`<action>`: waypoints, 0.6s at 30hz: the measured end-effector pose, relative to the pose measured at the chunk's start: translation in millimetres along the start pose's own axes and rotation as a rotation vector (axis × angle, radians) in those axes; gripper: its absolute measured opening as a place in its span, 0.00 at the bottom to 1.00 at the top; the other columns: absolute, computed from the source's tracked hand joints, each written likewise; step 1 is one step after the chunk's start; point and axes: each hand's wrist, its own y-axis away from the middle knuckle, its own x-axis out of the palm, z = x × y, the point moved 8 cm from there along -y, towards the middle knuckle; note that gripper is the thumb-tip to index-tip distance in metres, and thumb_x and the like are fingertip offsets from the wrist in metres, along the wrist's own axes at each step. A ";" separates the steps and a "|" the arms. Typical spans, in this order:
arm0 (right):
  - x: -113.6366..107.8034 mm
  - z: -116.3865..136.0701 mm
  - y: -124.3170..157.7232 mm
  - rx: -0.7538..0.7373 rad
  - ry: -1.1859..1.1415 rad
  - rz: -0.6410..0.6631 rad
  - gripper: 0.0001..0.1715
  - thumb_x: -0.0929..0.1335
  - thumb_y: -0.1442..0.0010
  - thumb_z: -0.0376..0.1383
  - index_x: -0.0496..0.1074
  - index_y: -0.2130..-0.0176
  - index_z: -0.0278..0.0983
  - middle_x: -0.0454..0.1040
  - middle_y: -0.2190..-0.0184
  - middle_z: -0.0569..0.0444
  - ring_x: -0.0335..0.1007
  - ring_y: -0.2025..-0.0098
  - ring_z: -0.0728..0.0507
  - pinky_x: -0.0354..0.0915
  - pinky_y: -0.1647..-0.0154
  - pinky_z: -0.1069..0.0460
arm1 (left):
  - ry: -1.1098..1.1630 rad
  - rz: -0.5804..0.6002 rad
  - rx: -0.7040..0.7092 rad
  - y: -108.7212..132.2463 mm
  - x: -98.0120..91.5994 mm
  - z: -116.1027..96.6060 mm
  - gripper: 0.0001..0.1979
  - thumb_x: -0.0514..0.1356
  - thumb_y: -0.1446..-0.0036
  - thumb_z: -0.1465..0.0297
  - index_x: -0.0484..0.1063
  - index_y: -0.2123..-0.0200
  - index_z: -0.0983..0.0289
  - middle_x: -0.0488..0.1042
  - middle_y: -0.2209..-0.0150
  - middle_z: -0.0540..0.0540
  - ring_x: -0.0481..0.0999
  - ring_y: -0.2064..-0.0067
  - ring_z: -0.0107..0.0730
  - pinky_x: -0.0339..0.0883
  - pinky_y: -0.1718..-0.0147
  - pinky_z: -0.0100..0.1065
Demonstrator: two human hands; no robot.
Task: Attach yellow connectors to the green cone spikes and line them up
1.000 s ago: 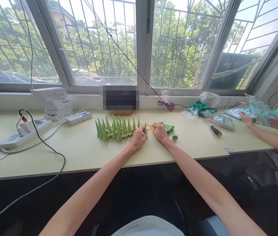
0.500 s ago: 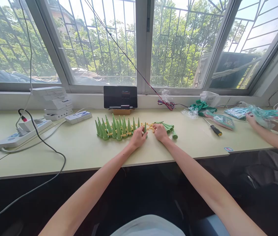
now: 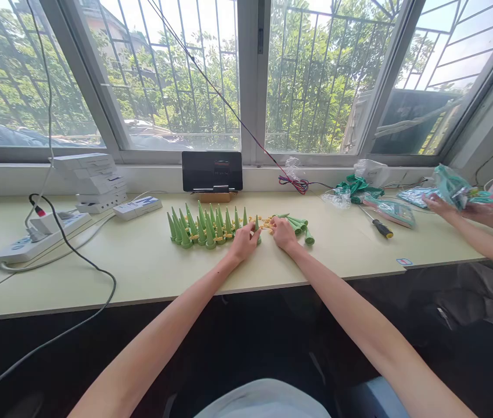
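Note:
My left hand (image 3: 245, 242) rests on the table with thumb and fingers closed around an upright green cone (image 3: 257, 222). Just to its right, my right hand (image 3: 283, 234) has its fingertips pinched together among small yellow pieces (image 3: 266, 220); what lies between them is too small to make out. Left of my hands stand several green cones (image 3: 201, 232) in rows, with yellow pieces set between them. Beyond my right hand, more green cones (image 3: 299, 226) lie on their sides in a loose pile.
A black tablet (image 3: 212, 172) leans at the window. On the left are stacked white boxes (image 3: 98, 180) and a power strip (image 3: 39, 239) with cables. To the right lie a screwdriver (image 3: 382, 229) and bagged items (image 3: 389, 211). A co-worker's hands (image 3: 442, 204) hold a plastic bag (image 3: 452, 181).
My hands stay almost where they were, beside the same cone and yellow pieces. At the right, the co-worker has raised and tilted the plastic bag. The view has shifted slightly.

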 end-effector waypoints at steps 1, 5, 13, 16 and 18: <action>-0.2 0.0 -0.1 -0.003 -0.003 -0.006 0.12 0.63 0.40 0.26 0.71 0.57 0.37 0.72 0.60 0.47 0.68 0.64 0.44 0.59 0.65 0.52 | 0.001 -0.001 0.000 -0.2 -0.1 0.0 0.10 0.53 0.39 0.64 0.66 0.70 0.63 0.73 0.72 0.53 0.69 0.74 0.31 0.61 0.72 0.33; -2.8 0.6 -0.5 -0.025 -0.036 -0.056 0.10 0.62 0.39 0.27 0.70 0.59 0.37 0.71 0.61 0.48 0.67 0.63 0.44 0.60 0.65 0.52 | 0.005 -0.035 0.002 -1.0 -2.8 -0.5 0.08 0.53 0.39 0.66 0.66 0.69 0.63 0.74 0.70 0.55 0.71 0.71 0.32 0.62 0.69 0.33; -18.9 13.0 6.2 -0.075 -0.161 -0.191 0.11 0.60 0.37 0.28 0.67 0.57 0.37 0.71 0.61 0.48 0.67 0.62 0.44 0.60 0.63 0.52 | 0.069 -0.075 -0.038 -2.0 -6.0 2.5 0.11 0.51 0.37 0.65 0.62 0.71 0.62 0.74 0.72 0.53 0.67 0.75 0.27 0.59 0.72 0.31; -21.6 21.0 9.2 -0.125 -0.195 -0.220 0.10 0.59 0.37 0.28 0.66 0.58 0.36 0.70 0.61 0.48 0.66 0.61 0.43 0.60 0.62 0.52 | 0.111 -0.071 -0.090 -1.7 -6.6 5.3 0.11 0.50 0.36 0.65 0.61 0.71 0.62 0.73 0.73 0.52 0.67 0.77 0.27 0.59 0.74 0.31; -21.6 27.4 11.4 -0.183 -0.236 -0.232 0.10 0.59 0.38 0.29 0.66 0.59 0.36 0.70 0.62 0.48 0.66 0.61 0.43 0.61 0.61 0.52 | 0.145 -0.071 -0.127 -1.3 -6.9 8.1 0.11 0.50 0.36 0.65 0.60 0.72 0.61 0.72 0.77 0.50 0.67 0.79 0.27 0.59 0.75 0.31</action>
